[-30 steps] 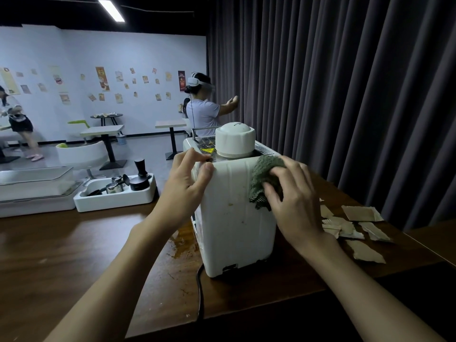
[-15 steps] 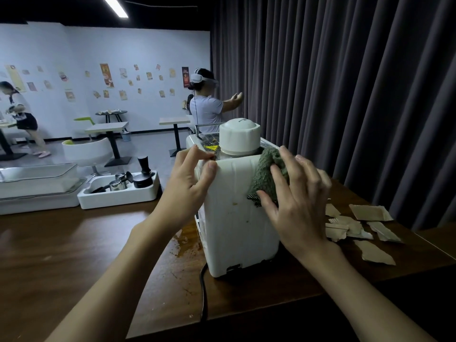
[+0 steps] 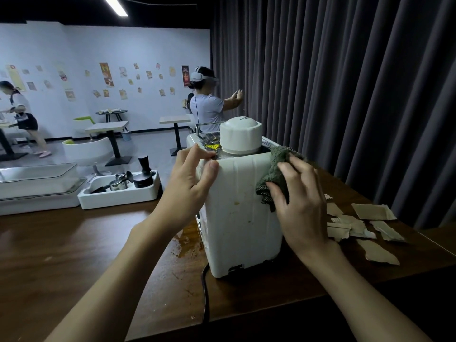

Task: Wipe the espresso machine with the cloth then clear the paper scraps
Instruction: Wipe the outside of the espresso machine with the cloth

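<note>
Dark wood worktop [image 3: 74, 255] carries a white espresso machine [image 3: 237, 218] standing upright, long axis vertical, its stained rear panel and power cord [image 3: 204, 292] turned toward the person, its front facing away into the room. The left hand [image 3: 187, 191] grips the top left corner, fingers [image 3: 190, 154] curled over the edge, thumb on the panel. The right hand [image 3: 301, 206], nearer the work, presses a green cloth [image 3: 274, 171] against the top right corner, its fingers [image 3: 293, 169] spread and nearly straight; the cloth lies bunched under and just beyond them. Brown marks [image 3: 237, 202] sit below and left of it, so the wipe likely heads downward. Torn paper scraps [image 3: 365, 225] lie untouched on the worktop, just right of the machine.
</note>
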Available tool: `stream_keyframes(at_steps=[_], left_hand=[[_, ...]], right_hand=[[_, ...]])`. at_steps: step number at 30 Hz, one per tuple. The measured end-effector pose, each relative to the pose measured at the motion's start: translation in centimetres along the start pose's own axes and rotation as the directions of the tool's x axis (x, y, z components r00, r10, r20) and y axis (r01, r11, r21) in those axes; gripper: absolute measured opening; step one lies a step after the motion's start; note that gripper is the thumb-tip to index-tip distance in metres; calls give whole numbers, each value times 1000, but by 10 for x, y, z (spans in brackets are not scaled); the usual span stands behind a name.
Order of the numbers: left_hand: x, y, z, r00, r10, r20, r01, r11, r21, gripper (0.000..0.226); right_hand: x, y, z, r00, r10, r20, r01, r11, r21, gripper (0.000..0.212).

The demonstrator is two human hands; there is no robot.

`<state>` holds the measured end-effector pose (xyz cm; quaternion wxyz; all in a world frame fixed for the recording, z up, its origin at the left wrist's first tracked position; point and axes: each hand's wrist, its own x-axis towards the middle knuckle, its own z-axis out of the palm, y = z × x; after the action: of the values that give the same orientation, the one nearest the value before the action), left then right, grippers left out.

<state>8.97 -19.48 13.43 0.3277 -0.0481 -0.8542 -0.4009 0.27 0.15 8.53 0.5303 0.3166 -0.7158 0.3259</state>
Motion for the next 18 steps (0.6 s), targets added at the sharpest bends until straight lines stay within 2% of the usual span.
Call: stream_keyframes(at_steps=[3,6,10,15,18], left_hand=[[1,-4,1,1000,8,-8,-8,1000,10,10],[2,-6,0,1000,18,-12,-17,1000,18,6],[2,-6,0,1000,21,-14,-21,999,31,14],[3,-8,0,1000,7,-4,-7,999,48,21],[3,-7,-1,1000,0,3,0,999,50,23]], right_hand=[[-1,-5,4,1000,21,-7,-21,1000,-22,30],[-5,-17,11,999,39,0,-39,999,2,33],[-8,-7,8,1000,-7,25,8,1000,-4,32],[-5,-24,14,971,229,-73,-219,969,115,33],[-4,-42,18,963,262,-61,-252,958,136,41]])
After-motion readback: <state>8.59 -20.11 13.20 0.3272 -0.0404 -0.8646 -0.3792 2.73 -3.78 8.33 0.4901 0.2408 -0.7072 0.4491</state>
